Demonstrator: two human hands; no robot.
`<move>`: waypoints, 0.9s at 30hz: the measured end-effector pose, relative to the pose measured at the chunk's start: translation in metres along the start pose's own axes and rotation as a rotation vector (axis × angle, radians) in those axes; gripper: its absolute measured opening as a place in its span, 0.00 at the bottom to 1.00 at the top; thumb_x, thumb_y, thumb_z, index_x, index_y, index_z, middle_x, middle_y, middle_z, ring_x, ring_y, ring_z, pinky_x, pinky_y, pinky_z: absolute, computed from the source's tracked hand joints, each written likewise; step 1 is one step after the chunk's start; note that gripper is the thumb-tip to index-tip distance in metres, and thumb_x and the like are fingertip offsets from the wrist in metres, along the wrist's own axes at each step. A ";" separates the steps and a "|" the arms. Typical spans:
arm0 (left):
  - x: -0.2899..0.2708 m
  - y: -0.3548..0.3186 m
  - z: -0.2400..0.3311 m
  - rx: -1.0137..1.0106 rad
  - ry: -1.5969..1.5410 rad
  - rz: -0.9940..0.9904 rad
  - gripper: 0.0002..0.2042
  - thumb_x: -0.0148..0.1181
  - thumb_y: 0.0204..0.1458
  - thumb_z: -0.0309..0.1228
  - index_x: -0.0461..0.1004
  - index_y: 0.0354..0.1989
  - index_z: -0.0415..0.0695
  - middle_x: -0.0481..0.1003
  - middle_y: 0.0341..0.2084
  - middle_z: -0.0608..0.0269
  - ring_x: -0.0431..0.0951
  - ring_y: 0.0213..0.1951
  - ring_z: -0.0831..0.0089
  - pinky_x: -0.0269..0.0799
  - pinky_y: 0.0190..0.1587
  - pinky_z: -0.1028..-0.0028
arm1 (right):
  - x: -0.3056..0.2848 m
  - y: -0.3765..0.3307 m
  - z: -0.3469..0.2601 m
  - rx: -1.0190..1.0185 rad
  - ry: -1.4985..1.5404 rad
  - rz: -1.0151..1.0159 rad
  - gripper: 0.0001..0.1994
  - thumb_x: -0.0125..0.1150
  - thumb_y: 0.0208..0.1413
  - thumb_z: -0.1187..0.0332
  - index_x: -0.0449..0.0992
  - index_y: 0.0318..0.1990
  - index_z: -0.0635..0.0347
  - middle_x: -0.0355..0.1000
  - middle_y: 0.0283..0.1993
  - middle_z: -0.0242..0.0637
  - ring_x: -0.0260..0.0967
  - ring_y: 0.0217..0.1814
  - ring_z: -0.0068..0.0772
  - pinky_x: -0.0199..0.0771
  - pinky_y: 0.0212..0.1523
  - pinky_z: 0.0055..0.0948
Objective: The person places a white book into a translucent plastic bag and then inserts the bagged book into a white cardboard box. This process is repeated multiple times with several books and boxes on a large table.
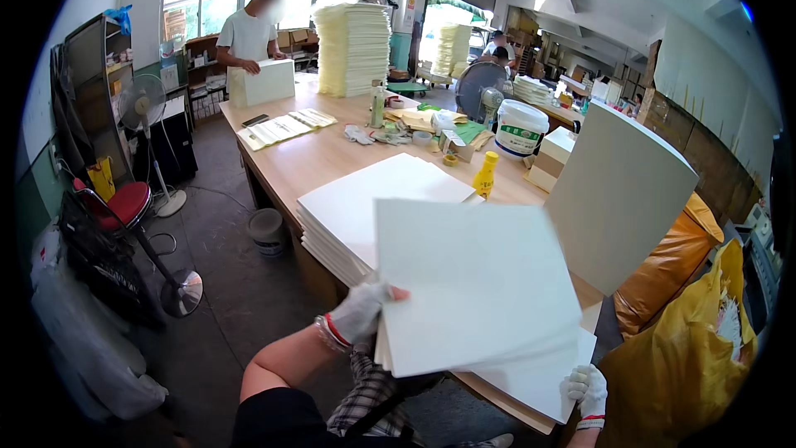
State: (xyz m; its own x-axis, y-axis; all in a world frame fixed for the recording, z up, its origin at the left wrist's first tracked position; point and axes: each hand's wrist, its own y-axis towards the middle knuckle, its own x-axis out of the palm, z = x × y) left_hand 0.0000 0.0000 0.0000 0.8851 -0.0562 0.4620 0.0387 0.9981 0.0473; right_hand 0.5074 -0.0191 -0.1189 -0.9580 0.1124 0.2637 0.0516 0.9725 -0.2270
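Note:
My left hand (362,312), in a white work glove with a bare thumb tip, grips the left edge of a white board (473,282). The board is tilted above the table, with more white layers showing below its lower left edge. My right hand (588,390), gloved too, has its fingers curled at the right corner of a lower white board (531,382) near the table's front edge. Its fingertips are partly hidden. Beyond my left hand lies a stack of white boards (390,191) on the wooden table (290,168).
A tall white board (622,191) stands upright at the right, beside yellow sacks (680,348). Behind are a yellow bottle (485,174), a white bucket (521,127) and a tall cream stack (352,50). A co-worker (253,33) handles a box-like block at the far left.

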 end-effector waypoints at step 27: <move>-0.070 0.039 -0.013 0.769 0.460 0.358 0.19 0.55 0.48 0.27 0.62 0.50 0.39 0.67 0.44 0.55 0.67 0.46 0.68 0.66 0.44 0.72 | -0.003 -0.049 0.052 -0.479 -0.053 0.591 0.16 0.48 0.58 0.60 0.69 0.46 0.62 0.70 0.35 0.32 0.67 0.32 0.24 0.72 0.34 0.25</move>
State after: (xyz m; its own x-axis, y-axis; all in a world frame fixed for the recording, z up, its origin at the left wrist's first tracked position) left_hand -0.0545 0.0431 -0.0423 0.8869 0.4265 0.1772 -0.4384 0.6568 0.6135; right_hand 0.4932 -0.0778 -0.1570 -0.7448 0.6434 0.1769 0.6650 0.7374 0.1182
